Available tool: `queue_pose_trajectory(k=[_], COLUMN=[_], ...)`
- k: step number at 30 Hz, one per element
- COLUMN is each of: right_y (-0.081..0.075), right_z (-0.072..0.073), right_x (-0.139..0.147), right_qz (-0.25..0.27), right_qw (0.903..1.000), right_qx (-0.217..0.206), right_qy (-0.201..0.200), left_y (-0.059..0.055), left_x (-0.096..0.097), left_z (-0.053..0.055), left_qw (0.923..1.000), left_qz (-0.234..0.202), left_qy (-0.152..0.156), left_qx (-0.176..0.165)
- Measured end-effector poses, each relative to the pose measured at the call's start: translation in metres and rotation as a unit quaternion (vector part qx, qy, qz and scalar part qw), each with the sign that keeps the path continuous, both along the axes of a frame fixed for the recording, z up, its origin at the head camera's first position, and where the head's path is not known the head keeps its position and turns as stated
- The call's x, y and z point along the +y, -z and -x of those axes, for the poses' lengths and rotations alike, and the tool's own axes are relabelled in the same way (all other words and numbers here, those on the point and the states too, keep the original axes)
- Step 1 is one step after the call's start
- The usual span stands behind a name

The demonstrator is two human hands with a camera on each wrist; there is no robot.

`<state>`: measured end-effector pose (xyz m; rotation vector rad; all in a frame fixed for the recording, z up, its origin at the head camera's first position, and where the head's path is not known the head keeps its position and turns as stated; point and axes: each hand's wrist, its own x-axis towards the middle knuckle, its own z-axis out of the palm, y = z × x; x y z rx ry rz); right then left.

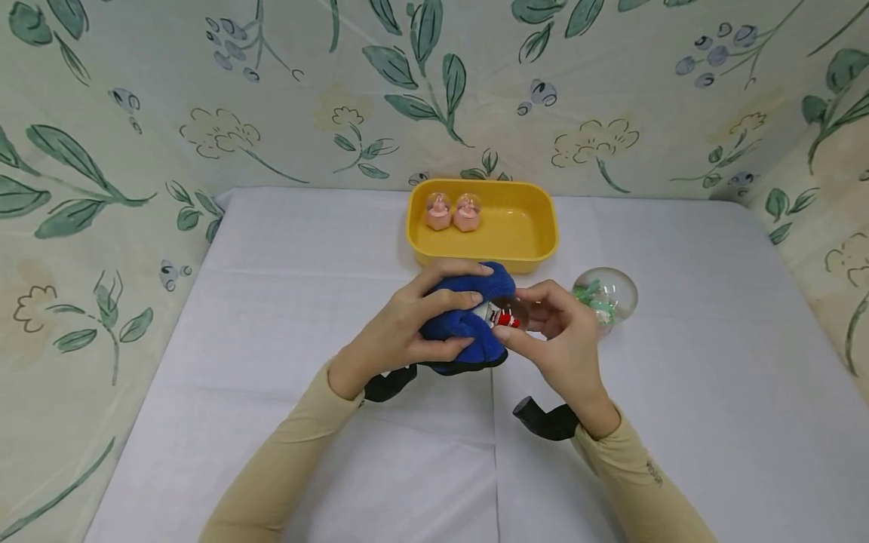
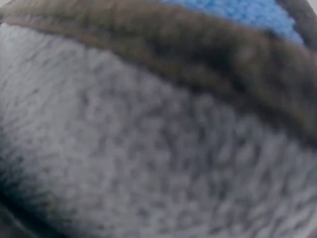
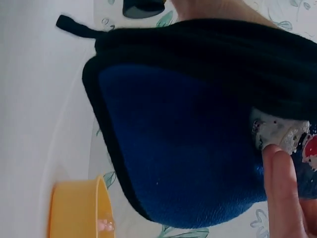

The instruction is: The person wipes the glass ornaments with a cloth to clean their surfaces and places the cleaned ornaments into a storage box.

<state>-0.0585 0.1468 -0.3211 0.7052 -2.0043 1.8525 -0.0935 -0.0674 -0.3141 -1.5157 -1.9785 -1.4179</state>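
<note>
Blue cloth [image 3: 168,144] gripped by left hand [image 1: 407,320], snow globe [image 1: 505,317] pinched by right hand [image 1: 562,335]; could be dropped if pinch loosens.

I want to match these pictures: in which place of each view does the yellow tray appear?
Head: the yellow tray is above the centre.
Left wrist: it is not in this picture.
Right wrist: lower left, cut off by the bottom edge.
Shared landmark: the blue cloth, central in the head and right wrist views, probably the blue patch along the left wrist view's top.
</note>
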Motion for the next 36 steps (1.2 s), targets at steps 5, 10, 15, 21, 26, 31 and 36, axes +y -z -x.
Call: queue_pose_trajectory(k=[5, 10, 15, 21, 26, 31, 36], right_y=[-0.003, -0.002, 0.001, 0.002, 0.002, 0.002, 0.001], right_z=[-0.003, 0.001, 0.006, 0.012, 0.016, 0.017, 0.017], right_x=[-0.003, -0.004, -0.003, 0.000, 0.004, 0.006, 0.005], right_qz=[-0.005, -0.034, -0.099, -0.155, -0.153, -0.126, -0.082], right_qw=[0.9991, 0.9983, 0.9853, 0.9634, 0.9607, 0.9760, 0.9913], right_qx=[-0.042, 0.034, 0.133, 0.218, 0.231, 0.177, 0.097], right_qy=[-0.005, -0.033, -0.041, 0.004, 0.005, -0.010, -0.036], left_y=[0.001, 0.001, -0.001, 0.001, 0.002, 0.004, 0.004], left_x=[-0.001, -0.002, -0.004, -0.004, -0.003, -0.001, 0.000], left_z=[-0.001, 0.002, 0.005, 0.005, 0.004, 0.004, 0.003], left_qw=[0.9997, 0.9985, 0.9967, 0.9973, 0.9979, 0.9983, 0.9985], left_qz=[-0.011, -0.046, -0.068, -0.061, -0.055, -0.046, -0.039], left_qy=[-0.018, -0.028, -0.042, -0.040, -0.034, -0.035, -0.036], left_qx=[-0.010, -0.011, -0.015, -0.013, -0.004, 0.009, 0.016])
